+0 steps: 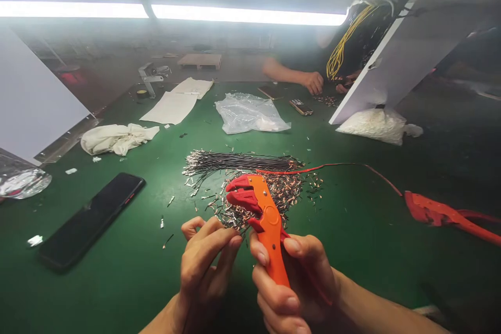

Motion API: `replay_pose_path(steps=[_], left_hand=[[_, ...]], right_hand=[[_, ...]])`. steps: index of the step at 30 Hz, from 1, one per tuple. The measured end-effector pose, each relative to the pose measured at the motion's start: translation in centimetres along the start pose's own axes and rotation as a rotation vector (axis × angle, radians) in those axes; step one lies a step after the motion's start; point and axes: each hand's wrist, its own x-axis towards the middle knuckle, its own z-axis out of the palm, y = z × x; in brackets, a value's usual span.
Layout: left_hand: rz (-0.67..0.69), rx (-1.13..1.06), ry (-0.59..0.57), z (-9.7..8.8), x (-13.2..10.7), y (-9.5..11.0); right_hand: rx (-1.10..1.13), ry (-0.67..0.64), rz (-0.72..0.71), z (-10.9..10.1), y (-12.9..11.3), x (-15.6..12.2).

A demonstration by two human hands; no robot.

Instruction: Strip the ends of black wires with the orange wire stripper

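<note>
My right hand point(291, 282) is wrapped around an orange and red wire stripper point(270, 219), its jaws pointing up and to the left, parted. Close to its left side, my left hand point(211, 255) pinches a thin dark wire point(244, 230), of which only a short end shows by the tool's small red lower part. Beyond the tool lies a heap of short wire pieces point(287, 193) with copper and silvery ends. Behind that heap, a bundle of black wires point(238, 160) with metal terminals at the left end lies crosswise on the green table point(129, 292).
A black phone point(94, 219) lies at left, near a white cloth point(117, 138). Another red-orange tool point(442, 211) rests at right, with a red wire point(340, 165) near it. Farther back are a clear plastic bag point(250, 113), paper point(170, 106), a white bag point(373, 125) and a co-worker's hand point(313, 83).
</note>
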Motion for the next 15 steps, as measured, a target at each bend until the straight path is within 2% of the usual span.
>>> replay_pose_path(steps=[4, 10, 15], left_hand=[[0.007, 0.026, -0.002, 0.0, 0.1, 0.1], [0.012, 0.07, -0.029, -0.1, 0.4, 0.5], [0.02, 0.117, -0.054, -0.2, 0.2, -0.1]], right_hand=[[-0.029, 0.028, 0.005, 0.2, -0.1, -0.1], [-0.177, 0.157, 0.02, 1.0, -0.3, -0.4], [-0.147, 0.226, 0.053, 1.0, -0.3, -0.4]])
